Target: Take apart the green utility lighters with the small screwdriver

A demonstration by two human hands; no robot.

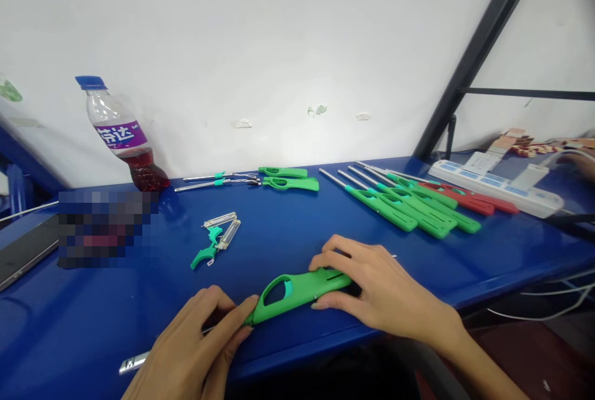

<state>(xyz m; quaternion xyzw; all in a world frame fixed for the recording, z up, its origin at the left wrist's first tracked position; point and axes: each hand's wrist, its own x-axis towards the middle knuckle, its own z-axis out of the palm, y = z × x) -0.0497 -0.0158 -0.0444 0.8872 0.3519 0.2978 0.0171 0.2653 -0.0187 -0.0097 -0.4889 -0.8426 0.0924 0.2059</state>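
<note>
A green long-nosed lighter [290,296] lies along the front of the blue table, its metal tube pointing left. My left hand [198,341] pinches it where the tube meets the handle, hiding most of the tube; the tip shows past the hand. Around the handle's right end, the fingers and thumb of my right hand [367,279] are closed. A turquoise trigger shows in the handle's opening. Beyond my left hand lie loose clear fuel tanks [229,234] and turquoise triggers [207,255].
At the back lie metal tubes with wires [199,186] and green handle shells [290,183]. Several green lighters [400,208] and red ones [469,198] lie at the right, near a white power strip [493,186]. A drink bottle [121,139] and a phone [30,251] occupy the left.
</note>
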